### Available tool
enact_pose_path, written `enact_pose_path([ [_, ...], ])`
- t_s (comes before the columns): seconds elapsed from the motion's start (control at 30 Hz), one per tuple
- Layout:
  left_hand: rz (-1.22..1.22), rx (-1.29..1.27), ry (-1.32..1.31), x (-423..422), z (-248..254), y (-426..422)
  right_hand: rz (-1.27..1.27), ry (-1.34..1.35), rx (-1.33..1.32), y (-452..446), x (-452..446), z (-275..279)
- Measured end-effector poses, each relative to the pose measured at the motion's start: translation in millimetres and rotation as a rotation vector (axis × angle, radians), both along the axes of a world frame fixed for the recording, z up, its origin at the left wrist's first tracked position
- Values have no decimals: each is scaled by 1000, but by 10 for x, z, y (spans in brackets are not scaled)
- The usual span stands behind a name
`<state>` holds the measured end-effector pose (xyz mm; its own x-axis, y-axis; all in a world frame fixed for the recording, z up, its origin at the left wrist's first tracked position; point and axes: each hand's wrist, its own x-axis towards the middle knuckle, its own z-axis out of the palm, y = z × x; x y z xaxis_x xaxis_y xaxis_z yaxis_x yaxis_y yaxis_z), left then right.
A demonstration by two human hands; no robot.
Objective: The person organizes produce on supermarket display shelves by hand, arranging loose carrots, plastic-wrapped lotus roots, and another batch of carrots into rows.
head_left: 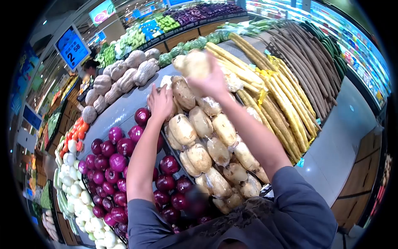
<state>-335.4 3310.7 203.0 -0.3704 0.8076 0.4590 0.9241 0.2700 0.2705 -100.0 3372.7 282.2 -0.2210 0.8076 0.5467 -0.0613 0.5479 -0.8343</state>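
Note:
My right hand [212,79] is raised over the far end of a pile of lotus roots [200,157], closed around a pale lotus root [195,64] that is smeared by motion. At the left far edge of the pile, my left hand [161,101] lies with its fingers stretched forward and apart. It touches the roots there, next to a brown-stained lotus root [183,92]; its palm side is hidden. Many roots in the pile look wrapped in clear plastic film.
Purple onions [118,162] lie left of the roots, with white onions [83,207] farther left. Ridged pumpkins [124,76] sit at the far left. Long yellow stalks [286,103] and brown yams [306,62] are on the right. A price sign [72,47] stands behind.

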Motion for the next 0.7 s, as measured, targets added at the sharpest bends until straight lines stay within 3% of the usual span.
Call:
enact_pose_path([
  [0.13, 51, -137, 111, 390, 286, 80, 59, 289, -470, 404, 582, 162],
  [0.27, 26, -235, 65, 663, 478, 341, 105, 350, -440, 705, 841, -20],
  [0.37, 68, -284, -149, 625, 472, 586, 135, 258, -487, 674, 830, -80],
  [0.5, 73, -373, -339, 506, 513, 679, 154, 87, -268, 795, 453, -297],
  [0.7, 138, -206, -227, 568, 598, 319, 112, -105, 11, 787, -135, -354],
])
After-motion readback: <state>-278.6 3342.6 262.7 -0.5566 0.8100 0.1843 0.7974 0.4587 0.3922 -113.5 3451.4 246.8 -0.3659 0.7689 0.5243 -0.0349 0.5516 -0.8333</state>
